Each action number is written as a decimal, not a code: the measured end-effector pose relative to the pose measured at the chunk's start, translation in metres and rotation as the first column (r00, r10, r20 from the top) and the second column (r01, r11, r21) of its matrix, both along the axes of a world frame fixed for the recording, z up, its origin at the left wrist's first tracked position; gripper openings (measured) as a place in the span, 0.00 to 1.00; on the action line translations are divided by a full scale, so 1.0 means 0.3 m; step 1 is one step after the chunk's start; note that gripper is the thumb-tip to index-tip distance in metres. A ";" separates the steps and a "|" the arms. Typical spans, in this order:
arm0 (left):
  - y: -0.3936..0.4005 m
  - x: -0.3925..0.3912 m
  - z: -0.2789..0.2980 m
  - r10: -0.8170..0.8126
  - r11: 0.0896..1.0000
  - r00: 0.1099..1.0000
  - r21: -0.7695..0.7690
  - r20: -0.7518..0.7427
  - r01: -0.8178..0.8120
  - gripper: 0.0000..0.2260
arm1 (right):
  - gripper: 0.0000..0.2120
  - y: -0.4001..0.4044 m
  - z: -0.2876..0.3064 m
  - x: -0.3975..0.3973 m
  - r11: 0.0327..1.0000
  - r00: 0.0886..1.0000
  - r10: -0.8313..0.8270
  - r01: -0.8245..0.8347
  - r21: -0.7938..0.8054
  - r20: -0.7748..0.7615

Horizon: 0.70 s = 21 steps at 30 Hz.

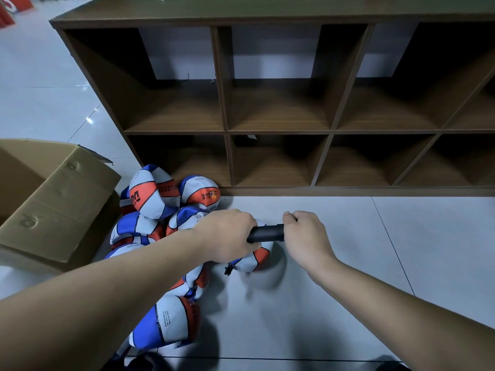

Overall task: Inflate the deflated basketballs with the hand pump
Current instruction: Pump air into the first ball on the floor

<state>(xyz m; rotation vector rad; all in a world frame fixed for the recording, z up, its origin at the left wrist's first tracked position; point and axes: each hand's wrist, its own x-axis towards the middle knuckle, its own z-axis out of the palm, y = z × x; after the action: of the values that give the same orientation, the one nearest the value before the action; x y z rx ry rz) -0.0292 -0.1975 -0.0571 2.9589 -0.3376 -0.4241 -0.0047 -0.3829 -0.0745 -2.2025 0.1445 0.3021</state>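
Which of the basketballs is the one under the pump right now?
The basketball directly below the black pump, held between the left hand and right hand. It lies apart on the pile's right edge; the others are heaped leftward toward the cardboard box.

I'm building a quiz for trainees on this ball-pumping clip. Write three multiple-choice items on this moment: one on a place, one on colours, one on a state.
1. Where does the open brown cardboard box stand?
A. Inside a shelf compartment
B. On the floor, left of the ball pile
C. On top of the shelf

2. What colours are the deflated basketballs?
A. Blue, white and orange
B. Green and yellow
C. All black

3. What are the hands doing?
A. Both hang idle
B. Both grip the black pump
C. One holds the box flap

Answers:
1 B: the cardboard box sits on the tiles beside the basketballs, not in the brown wooden shelf.
2 A: each panelled ball shows those three colours.
3 B: the left hand and right hand curl round either end of the black pump.
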 end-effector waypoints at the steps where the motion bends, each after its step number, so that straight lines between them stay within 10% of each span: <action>1: 0.001 0.000 -0.003 -0.002 1.000 1.000 0.001 0.000 0.002 0.15 | 0.20 0.000 -0.001 0.000 1.000 1.000 0.000 0.000 0.000 -0.003; 21: 0.085 0.036 0.051 0.081 0.987 0.993 -0.129 -0.088 -0.092 0.17 | 0.17 -0.192 0.130 0.172 0.966 0.969 -0.244 0.240 0.099 0.026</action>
<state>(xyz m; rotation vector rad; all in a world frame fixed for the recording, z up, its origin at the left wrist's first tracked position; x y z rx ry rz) -0.0185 -0.1720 -0.0417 2.8048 -0.2181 -0.4918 0.0470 -0.4404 -0.0355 -2.0685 0.3680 0.1274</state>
